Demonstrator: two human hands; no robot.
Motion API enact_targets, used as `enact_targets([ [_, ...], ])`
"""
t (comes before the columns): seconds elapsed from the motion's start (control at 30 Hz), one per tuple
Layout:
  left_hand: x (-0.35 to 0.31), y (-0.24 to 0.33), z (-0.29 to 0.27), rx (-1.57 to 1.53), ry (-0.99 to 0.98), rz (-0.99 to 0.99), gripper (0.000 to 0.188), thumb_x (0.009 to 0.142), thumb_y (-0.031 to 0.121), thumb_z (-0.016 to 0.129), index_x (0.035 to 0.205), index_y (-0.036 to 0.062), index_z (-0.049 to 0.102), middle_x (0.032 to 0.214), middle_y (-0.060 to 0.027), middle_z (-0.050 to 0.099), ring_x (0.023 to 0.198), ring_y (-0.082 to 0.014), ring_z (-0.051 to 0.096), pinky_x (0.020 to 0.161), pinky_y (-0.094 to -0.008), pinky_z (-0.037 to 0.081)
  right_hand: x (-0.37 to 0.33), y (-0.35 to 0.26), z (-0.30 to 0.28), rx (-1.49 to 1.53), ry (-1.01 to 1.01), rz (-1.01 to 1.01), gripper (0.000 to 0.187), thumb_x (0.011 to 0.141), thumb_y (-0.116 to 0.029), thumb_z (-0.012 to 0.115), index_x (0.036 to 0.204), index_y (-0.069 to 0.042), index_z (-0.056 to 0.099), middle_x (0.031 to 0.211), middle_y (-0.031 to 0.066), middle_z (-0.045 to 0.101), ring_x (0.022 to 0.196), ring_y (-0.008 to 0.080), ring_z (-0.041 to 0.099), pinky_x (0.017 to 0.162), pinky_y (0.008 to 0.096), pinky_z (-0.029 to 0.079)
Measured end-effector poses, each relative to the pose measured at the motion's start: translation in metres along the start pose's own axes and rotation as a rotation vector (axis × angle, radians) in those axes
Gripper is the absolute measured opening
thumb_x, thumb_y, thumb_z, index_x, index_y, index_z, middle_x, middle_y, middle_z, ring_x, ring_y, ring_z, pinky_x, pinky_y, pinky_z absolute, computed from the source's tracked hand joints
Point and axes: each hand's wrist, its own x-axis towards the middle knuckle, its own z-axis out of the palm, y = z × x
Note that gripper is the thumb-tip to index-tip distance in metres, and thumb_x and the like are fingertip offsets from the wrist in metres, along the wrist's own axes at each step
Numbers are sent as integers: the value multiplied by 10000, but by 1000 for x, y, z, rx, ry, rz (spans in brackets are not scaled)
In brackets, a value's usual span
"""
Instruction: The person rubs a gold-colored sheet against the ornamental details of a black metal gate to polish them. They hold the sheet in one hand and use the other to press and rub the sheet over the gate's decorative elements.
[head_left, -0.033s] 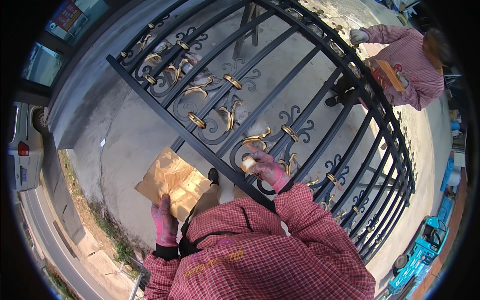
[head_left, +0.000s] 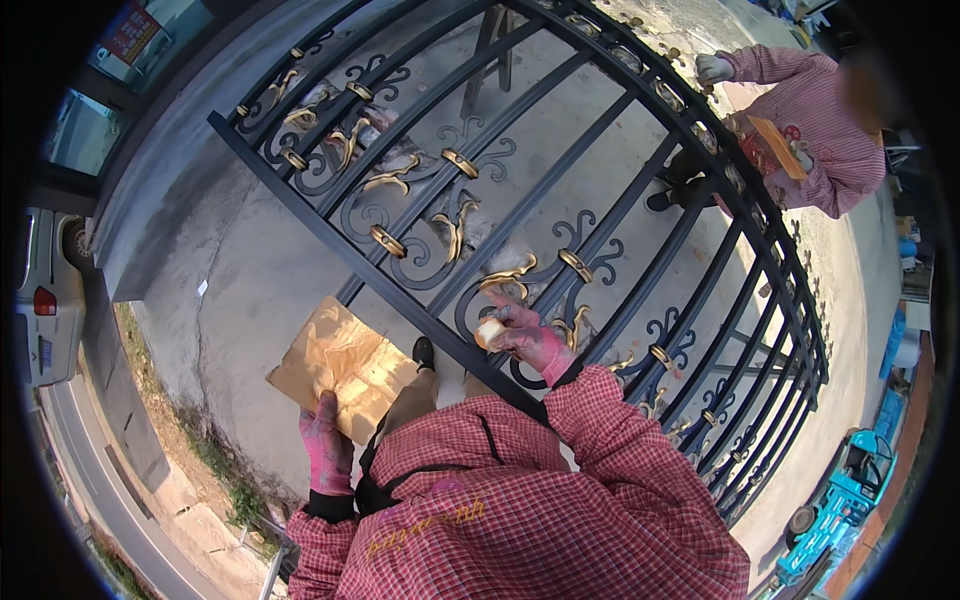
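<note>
My left hand (head_left: 326, 450), in a pink-and-grey glove, grips the lower edge of a creased piece of brown cardboard (head_left: 350, 365) smeared with shiny gold. In the fingers of my right hand (head_left: 538, 346), gloved the same way, is a small pale sponge-like pad (head_left: 489, 332) with an orange-brown edge. That hand is over the near rail of a black wrought-iron gate panel (head_left: 330, 228), close to a gold-coloured leaf ornament (head_left: 512, 270). Whether the pad touches the metal, I cannot tell. Gold collars (head_left: 575, 265) and dark scrolls sit between the bars.
Across the panel a co-worker (head_left: 815, 120) in a checked shirt holds an orange board (head_left: 778, 148); their other gloved hand is by the far rail. A trestle leg (head_left: 487, 60) stands under the panel. A turquoise vehicle (head_left: 840, 505) is at right, a parked van (head_left: 52, 290) at left.
</note>
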Motion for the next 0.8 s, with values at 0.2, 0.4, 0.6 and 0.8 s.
enact_targets([
  [0.2,-2,-12,0,-2,-5,16,445,918,156,581,1308,7,425,1193,-106,559,1026,-193,588,868,-320,507,-5,-7,-6,-116,-28,-49,863,729,19,647,1473,-11,211,1047,71,608,950,176,604,850,278,483],
  [0.4,-7,-10,2,10,37,15,444,908,157,597,1291,0,434,1169,-94,568,1001,-184,592,859,-315,508,7,-1,-8,-32,-32,6,853,698,30,647,1448,26,242,1056,84,610,957,190,607,862,284,473],
  [0.6,-8,-13,-3,9,59,41,440,915,137,583,1302,2,424,1174,-97,567,981,-188,605,837,-310,519,2,-15,1,-56,-89,30,749,692,35,657,1383,37,369,1070,89,609,947,195,619,849,287,487],
  [0.8,-14,-14,0,-2,83,53,453,915,153,585,1307,0,419,1170,-98,570,977,-196,609,825,-327,529,-32,-66,-29,-389,249,-156,442,704,86,653,1130,-12,586,1024,60,627,872,136,610,751,250,498],
])
